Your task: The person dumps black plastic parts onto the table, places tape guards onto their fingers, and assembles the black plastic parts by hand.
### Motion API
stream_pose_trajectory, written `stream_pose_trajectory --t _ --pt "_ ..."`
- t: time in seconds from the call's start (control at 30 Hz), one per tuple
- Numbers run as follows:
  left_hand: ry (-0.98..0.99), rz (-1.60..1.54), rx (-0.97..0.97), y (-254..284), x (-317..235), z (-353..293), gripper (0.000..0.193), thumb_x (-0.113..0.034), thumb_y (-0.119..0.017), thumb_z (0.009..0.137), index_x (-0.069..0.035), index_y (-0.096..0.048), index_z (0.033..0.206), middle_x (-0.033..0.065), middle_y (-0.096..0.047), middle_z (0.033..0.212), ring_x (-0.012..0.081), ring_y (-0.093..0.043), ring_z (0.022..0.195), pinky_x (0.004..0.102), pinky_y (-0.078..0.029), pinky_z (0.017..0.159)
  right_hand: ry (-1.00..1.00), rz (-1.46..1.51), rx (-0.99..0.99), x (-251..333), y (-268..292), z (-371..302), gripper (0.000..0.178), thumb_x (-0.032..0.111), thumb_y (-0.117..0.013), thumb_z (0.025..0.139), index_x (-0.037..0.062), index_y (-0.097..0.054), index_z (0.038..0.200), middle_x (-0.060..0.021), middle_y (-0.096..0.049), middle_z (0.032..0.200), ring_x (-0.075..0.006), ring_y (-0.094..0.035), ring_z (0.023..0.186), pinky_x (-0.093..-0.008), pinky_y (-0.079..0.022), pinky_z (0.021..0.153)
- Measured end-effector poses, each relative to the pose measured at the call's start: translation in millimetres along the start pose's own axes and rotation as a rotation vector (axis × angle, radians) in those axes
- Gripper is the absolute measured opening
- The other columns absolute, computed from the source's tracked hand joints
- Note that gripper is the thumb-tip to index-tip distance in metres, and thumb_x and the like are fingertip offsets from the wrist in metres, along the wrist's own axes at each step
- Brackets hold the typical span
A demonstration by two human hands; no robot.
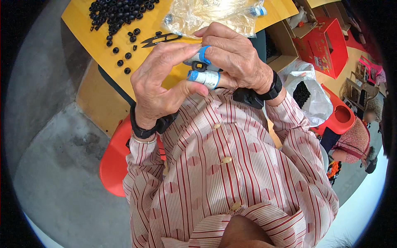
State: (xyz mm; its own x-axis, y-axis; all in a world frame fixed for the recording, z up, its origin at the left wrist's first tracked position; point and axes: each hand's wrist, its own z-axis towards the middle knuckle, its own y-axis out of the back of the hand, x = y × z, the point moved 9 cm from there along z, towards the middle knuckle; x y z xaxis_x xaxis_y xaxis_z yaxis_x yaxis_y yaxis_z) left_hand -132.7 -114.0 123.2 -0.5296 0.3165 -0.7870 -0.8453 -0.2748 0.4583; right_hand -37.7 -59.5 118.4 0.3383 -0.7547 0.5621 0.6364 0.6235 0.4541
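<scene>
My right hand point(237, 58) pinches a small black ring-shaped part point(199, 66) between its thumb and index finger. White and blue tape point(209, 79) wraps those two digits. My left hand point(159, 78) curves around from the other side, thumb and index apart, their tips close against the taped digits. Some of its fingers are hidden. Behind the hands on the yellow table point(89, 25) lie black thread snips point(160, 39). Farther left, a heap of similar black parts point(118, 12) spreads out, with several loose ones trailing toward me.
A clear plastic bag point(215, 18) lies at the table's far side. To the right stand open cardboard boxes point(283, 43), a red box point(326, 47) and a white sack point(314, 103) of black pieces. A red stool point(113, 161) is at my left; another person point(351, 140) is at far right.
</scene>
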Motion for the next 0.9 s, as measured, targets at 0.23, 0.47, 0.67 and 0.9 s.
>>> stream_pose_trajectory --t 0.23,0.47,0.67,0.9 --pt "0.029 -0.006 0.010 -4 4 -4 0.060 -0.031 -0.083 0.058 -0.001 -0.063 0.106 0.0129 -0.065 0.101 0.0267 -0.063 0.093 0.0328 -0.051 0.080 -0.012 -0.011 0.028 -2 0 -4 0.031 0.022 -0.073 0.071 -0.0005 -0.056 0.085 -0.0105 -0.051 0.075 -0.0285 -0.053 0.074 -0.0357 -0.047 0.066" --pt "0.223 -0.019 0.141 -12 21 -17 0.064 -0.031 -0.078 0.069 -0.001 -0.056 0.120 0.0121 -0.061 0.108 0.0210 -0.060 0.090 0.0318 -0.048 0.081 -0.239 -0.221 0.070 -20 26 -29 0.028 0.021 -0.075 0.071 0.0030 -0.062 0.088 -0.0072 -0.055 0.071 -0.0254 -0.054 0.069 -0.0331 -0.047 0.062" --pt "0.599 -0.027 0.109 27 72 -68 0.042 -0.010 -0.063 0.087 0.001 -0.052 0.125 0.0092 -0.059 0.115 0.0152 -0.057 0.097 0.0282 -0.044 0.089 -0.696 -0.644 -0.104 -61 126 -121 0.027 0.020 -0.075 0.074 0.0048 -0.067 0.095 -0.0074 -0.058 0.074 -0.0209 -0.057 0.067 -0.0309 -0.047 0.059" --pt "0.705 0.095 0.095 46 93 -89 0.032 -0.005 -0.056 0.091 0.002 -0.054 0.122 0.0094 -0.060 0.115 0.0146 -0.056 0.098 0.0268 -0.044 0.089 -1.145 -0.901 -0.083 -112 194 -260 0.038 0.031 -0.066 0.083 0.0061 -0.061 0.112 -0.0155 -0.062 0.076 -0.0306 -0.061 0.072 -0.0395 -0.049 0.064"
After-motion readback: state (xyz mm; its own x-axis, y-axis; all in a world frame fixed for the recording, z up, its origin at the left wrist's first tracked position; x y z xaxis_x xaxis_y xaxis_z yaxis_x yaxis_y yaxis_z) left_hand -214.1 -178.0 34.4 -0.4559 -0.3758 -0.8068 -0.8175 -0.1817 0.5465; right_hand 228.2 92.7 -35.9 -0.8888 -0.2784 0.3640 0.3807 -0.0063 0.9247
